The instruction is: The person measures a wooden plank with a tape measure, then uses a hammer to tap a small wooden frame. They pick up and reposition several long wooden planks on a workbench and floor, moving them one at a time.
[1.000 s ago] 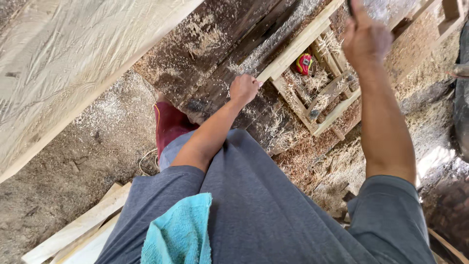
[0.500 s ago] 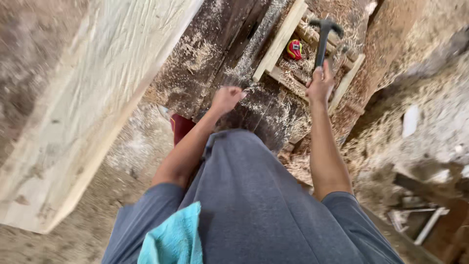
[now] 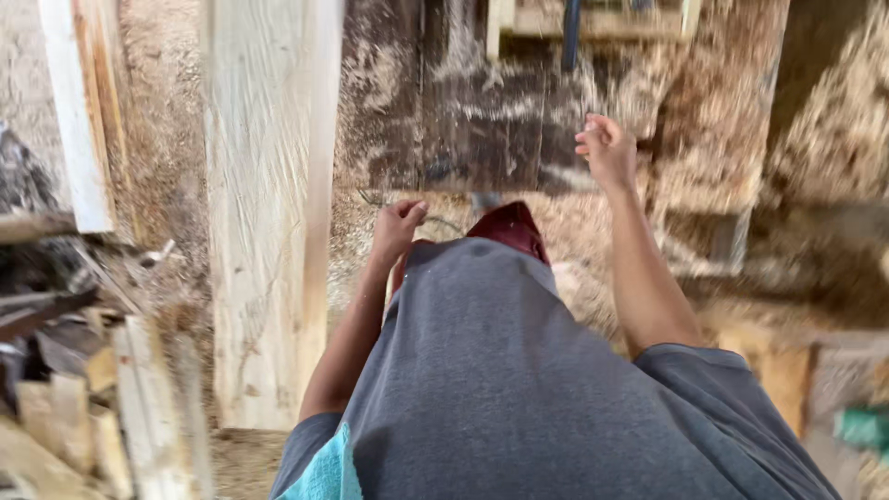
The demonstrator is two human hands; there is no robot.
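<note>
Two bare hands hang over a sawdust-covered floor (image 3: 574,241): the left hand (image 3: 398,227) is curled into a loose fist holding nothing visible, just beside a pale wooden plank (image 3: 269,213); the right hand (image 3: 607,148) is partly closed and appears empty, though blur leaves that unsure. A dark handle (image 3: 570,32), seemingly the hammer's, shows at the top edge near a wooden frame (image 3: 593,18), apart from the right hand. Half a second earlier that hand gripped the hammer; now it seems released, and the view has swung so the plank stands upright. No nailing is visible; the frame work looks unfinished.
</note>
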